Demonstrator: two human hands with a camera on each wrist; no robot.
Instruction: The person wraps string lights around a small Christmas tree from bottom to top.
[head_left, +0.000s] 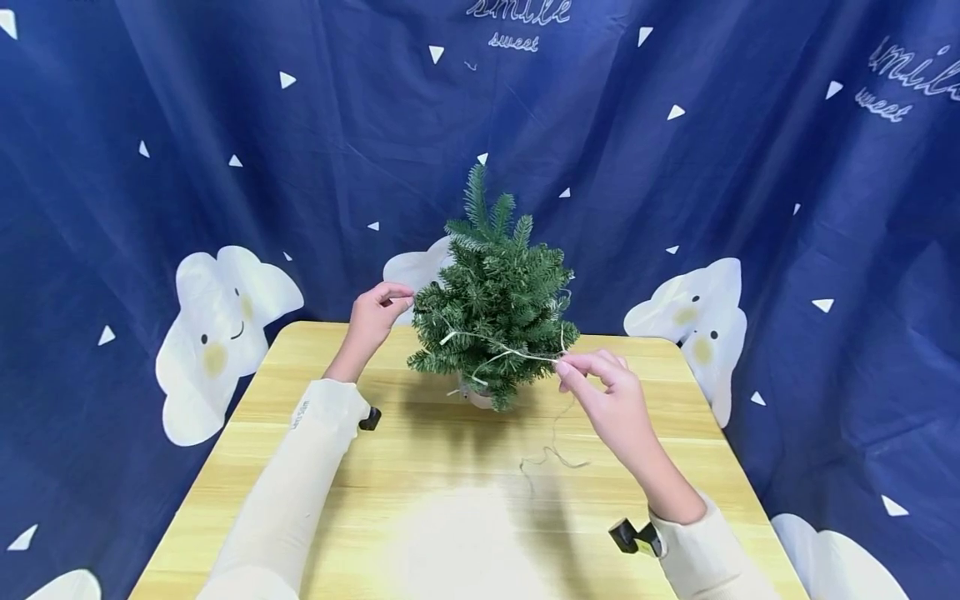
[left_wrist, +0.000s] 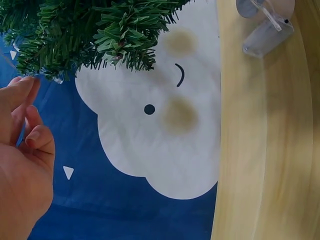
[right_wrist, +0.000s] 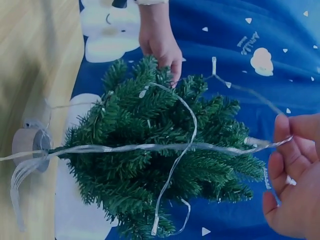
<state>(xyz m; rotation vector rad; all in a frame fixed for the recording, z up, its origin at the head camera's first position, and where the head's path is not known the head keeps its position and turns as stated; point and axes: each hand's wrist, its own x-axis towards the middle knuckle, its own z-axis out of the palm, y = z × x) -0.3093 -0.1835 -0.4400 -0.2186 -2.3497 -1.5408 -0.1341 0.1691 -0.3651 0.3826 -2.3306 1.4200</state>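
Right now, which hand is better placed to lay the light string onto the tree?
Probably the right: the right hand pinches the light string in front of the tree, while the left hand is at the tree's left edge; whether it grips anything is unclear.

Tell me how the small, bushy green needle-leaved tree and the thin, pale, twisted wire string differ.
The small, bushy green needle-leaved tree is full and dense; the thin, pale, twisted wire string is slender. The tree stands upright on the light wooden table; the string bends, with a loose length trailing. The bare right hand pinches the string, but not the tree.
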